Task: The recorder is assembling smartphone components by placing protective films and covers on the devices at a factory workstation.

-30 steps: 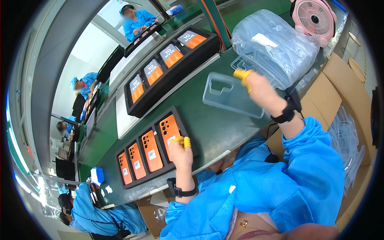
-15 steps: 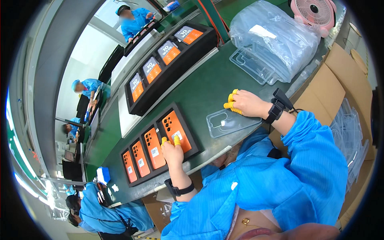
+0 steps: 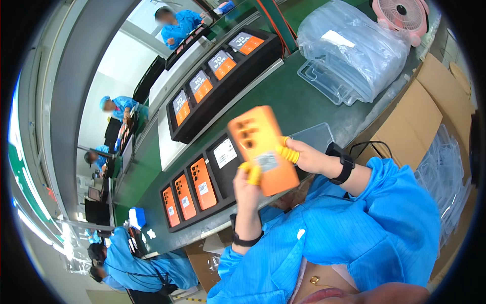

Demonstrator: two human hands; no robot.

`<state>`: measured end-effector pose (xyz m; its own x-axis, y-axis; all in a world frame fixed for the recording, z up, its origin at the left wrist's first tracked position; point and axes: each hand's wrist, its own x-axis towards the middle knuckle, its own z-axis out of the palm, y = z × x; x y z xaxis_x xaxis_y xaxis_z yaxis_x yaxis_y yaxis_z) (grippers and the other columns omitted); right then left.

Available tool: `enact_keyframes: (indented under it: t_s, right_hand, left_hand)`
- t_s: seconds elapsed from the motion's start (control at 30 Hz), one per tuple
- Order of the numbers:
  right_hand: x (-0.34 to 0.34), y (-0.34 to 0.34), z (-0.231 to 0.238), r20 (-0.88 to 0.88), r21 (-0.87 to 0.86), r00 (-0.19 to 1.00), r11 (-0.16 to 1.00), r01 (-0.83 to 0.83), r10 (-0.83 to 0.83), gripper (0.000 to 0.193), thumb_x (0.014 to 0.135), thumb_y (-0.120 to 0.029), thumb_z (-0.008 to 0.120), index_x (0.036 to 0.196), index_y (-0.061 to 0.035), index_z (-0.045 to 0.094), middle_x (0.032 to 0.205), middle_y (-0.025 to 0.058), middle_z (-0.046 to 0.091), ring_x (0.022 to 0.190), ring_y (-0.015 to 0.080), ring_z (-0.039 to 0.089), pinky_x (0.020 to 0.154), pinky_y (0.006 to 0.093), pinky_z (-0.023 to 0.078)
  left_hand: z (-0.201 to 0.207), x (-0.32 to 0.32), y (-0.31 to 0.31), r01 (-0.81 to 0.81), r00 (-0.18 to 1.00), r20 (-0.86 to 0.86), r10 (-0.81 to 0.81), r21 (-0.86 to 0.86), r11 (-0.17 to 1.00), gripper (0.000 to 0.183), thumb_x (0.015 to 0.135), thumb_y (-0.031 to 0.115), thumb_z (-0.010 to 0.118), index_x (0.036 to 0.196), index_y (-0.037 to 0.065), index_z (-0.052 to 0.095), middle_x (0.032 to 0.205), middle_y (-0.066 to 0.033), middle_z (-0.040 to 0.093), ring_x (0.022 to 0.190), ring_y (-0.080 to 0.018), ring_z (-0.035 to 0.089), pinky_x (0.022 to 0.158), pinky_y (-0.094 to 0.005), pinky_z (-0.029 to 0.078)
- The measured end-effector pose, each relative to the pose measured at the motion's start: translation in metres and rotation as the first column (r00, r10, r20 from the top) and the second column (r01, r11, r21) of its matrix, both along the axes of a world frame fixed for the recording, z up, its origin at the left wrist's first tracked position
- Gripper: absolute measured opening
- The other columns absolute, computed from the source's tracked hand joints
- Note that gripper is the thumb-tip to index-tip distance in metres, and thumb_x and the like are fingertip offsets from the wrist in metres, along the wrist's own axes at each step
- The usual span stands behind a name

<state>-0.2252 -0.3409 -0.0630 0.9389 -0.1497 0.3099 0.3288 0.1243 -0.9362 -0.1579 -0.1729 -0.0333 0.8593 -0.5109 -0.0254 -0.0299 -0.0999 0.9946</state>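
An orange smartphone (image 3: 267, 147), camera lenses and a pale label facing up, is raised and tilted above the bench, slightly blurred. On its left edge the yellow-capped fingers of my left hand (image 3: 246, 190) grip it. My right hand (image 3: 312, 158), also in yellow finger caps, holds the opposite edge. Beside the phone lies a black tray (image 3: 223, 178), where several orange phones (image 3: 202, 183) rest in slots; its rightmost slot holds a white label (image 3: 225, 153). A clear phone case (image 3: 320, 136) lies flat on the bench beyond my right hand, partly hidden by it.
Farther back, a second black tray (image 3: 186, 133) carries several grey-and-orange cards or boxes (image 3: 201, 85). A plastic bag of clear cases (image 3: 352, 53) and a pink fan (image 3: 402, 15) stand far right. A cardboard box (image 3: 412, 119) is at my right. Co-workers sit along the line.
The rightmost orange phone has left its tray slot and is now up between both hands. My right hand has let go of the clear case and moved left onto the phone.
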Motion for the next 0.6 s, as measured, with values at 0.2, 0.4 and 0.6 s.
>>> enact_keyframes:
  t_s: [0.2, 0.4, 0.6]
  right_hand:
    - [-0.014, -0.031, 0.035, 0.241, -0.402, 0.872, 0.774, 0.490, -0.426, 0.022, 0.077, -0.020, 0.058, 0.082, 0.0009, 0.056, 0.073, 0.0100, 0.057, 0.067, 0.0206, 0.055, 0.062, 0.0301, 0.044]
    - [-0.029, -0.044, 0.017, 0.216, -0.933, 0.970, 0.271, 0.238, -0.110, 0.020, 0.060, -0.016, 0.067, 0.074, -0.0040, 0.060, 0.079, 0.0081, 0.053, 0.085, 0.0250, 0.050, 0.067, 0.0311, 0.044]
    - [-0.025, -0.052, 0.000, 0.141, -0.949, 0.924, 0.219, 0.229, -0.356, 0.097, 0.044, -0.043, 0.076, 0.121, -0.0004, 0.035, 0.123, 0.0200, 0.037, 0.119, 0.0359, 0.029, 0.096, 0.0524, 0.021]
  left_hand:
    - [-0.010, 0.024, -0.012, -0.019, 0.587, 0.652, -0.479, 0.603, 0.797, 0.068, 0.066, 0.023, 0.070, 0.118, -0.003, 0.035, 0.119, -0.0196, 0.038, 0.111, -0.0339, 0.034, 0.092, -0.0387, 0.032]
    - [-0.012, 0.028, -0.028, -0.051, 0.531, 0.589, -0.610, 0.740, 0.670, 0.090, 0.051, 0.030, 0.077, 0.122, -0.002, 0.031, 0.115, -0.0183, 0.042, 0.110, -0.0323, 0.038, 0.094, -0.0382, 0.029]
    - [-0.012, 0.022, -0.032, 0.012, 0.578, 0.642, -0.503, 0.609, 0.793, 0.071, 0.052, 0.015, 0.075, 0.114, 0.002, 0.044, 0.105, -0.0147, 0.051, 0.098, -0.0295, 0.048, 0.084, -0.0351, 0.040]
